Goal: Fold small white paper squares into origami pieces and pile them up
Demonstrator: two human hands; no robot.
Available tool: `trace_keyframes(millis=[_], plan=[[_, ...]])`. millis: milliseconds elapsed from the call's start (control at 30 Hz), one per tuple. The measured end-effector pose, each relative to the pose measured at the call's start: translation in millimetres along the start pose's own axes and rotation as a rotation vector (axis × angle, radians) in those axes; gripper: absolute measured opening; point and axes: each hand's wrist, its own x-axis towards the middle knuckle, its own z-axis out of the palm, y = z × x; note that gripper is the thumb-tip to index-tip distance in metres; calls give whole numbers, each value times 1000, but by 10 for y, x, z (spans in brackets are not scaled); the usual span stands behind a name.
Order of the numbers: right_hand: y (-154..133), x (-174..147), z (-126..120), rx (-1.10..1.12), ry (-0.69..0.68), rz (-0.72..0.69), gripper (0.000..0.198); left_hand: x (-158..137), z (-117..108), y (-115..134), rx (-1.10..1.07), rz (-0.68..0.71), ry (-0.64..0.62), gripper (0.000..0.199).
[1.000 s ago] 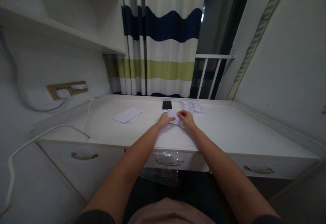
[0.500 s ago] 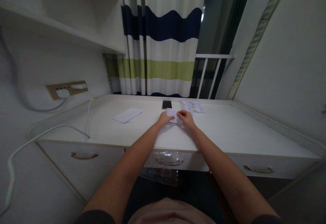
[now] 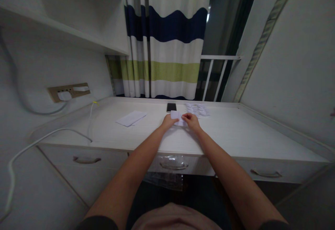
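Note:
Between my hands, above the white desk (image 3: 146, 139), is a small white sheet of paper (image 3: 175, 115). My left hand (image 3: 167, 122) grips its left side, the thumb lying across the front. On the right, my right hand (image 3: 191, 120) pinches the paper's edge with thumb and fingertips. A dark phone (image 3: 171, 107) lies flat just behind the paper. Behind my right hand, several small folded white papers (image 3: 197, 109) are grouped together. A stack of flat white paper sheets (image 3: 131, 118) rests to the left of my left hand.
A white cable (image 3: 65, 129) runs over the desk's left edge, near a wall socket (image 3: 68, 92) with plugs in it. Drawers with handles (image 3: 173, 167) line the desk front, and clear plastic hangs at the middle one. A striped curtain (image 3: 175, 48) covers part of the window behind.
The small paper has shifted very slightly between my hands. Both hands stay in nearly the same place, and everything else is as it was.

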Motion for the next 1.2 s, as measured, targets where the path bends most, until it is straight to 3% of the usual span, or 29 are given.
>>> trace_keyframes(millis=[233, 467, 933, 1200], plan=[[-33, -14, -6, 22, -14, 9, 33, -10, -16, 43, 32, -25, 19, 31], [-62, -31, -11, 32, -22, 9, 34, 6, -45, 25, 85, -30, 127, 29], [8, -8, 17, 36, 11, 3, 30, 26, -35, 4, 106, -25, 124, 28], [33, 5, -6, -7, 17, 1, 29, 32, -59, 30, 65, -47, 200, 29]])
